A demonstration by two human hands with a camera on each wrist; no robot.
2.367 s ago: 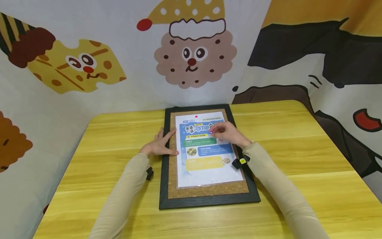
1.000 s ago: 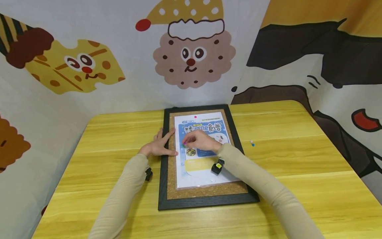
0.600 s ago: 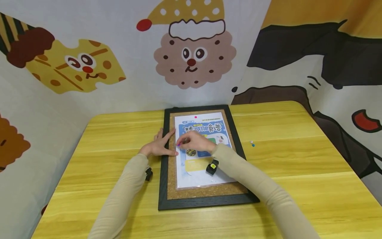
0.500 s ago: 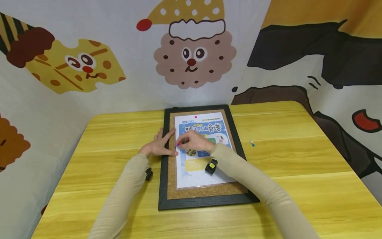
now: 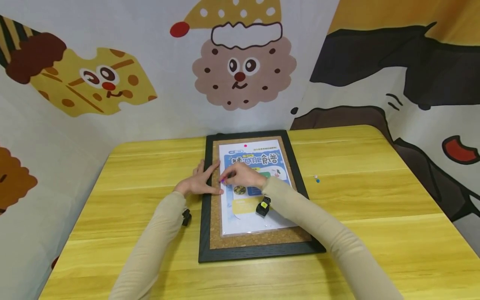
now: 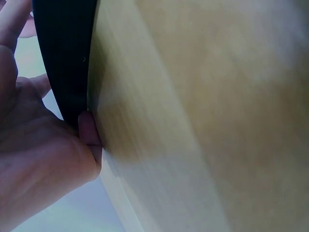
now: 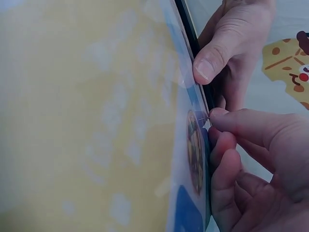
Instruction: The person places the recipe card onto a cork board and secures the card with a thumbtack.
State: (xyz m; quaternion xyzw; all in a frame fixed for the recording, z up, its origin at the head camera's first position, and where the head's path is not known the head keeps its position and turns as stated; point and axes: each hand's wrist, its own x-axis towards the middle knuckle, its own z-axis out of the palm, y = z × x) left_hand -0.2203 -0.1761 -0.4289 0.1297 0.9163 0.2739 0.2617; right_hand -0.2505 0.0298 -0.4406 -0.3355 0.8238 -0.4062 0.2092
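Note:
A sheet printed in blue, green and yellow (image 5: 243, 225) lies on a black-framed corkboard (image 5: 258, 242). My left hand (image 5: 198, 183) is spread over the board's left frame, its thumb resting on the sheet's left edge. In the left wrist view, one finger of that hand (image 6: 36, 140) lies along the frame's outer side (image 6: 65, 58). My right hand (image 5: 245, 175) pinches a small purple push pin (image 5: 223, 181) at the sheet's left edge, between left thumb and index finger. The right wrist view shows the right hand's (image 7: 280, 159) fingertips against that edge; the pin's point is hard to see.
A pink push pin (image 5: 245, 146) sits at the sheet's top edge. To the board's right, a white pin (image 5: 316, 177) and a blue pin (image 5: 318, 181) lie on the yellow wooden table (image 5: 375, 187). A cartoon-printed cloth (image 5: 168, 96) hangs behind the table.
My right hand has carried the purple push pin from the sheet's upper right across to its left edge, uncovering the two loose pins on the table. The left hand has stayed put.

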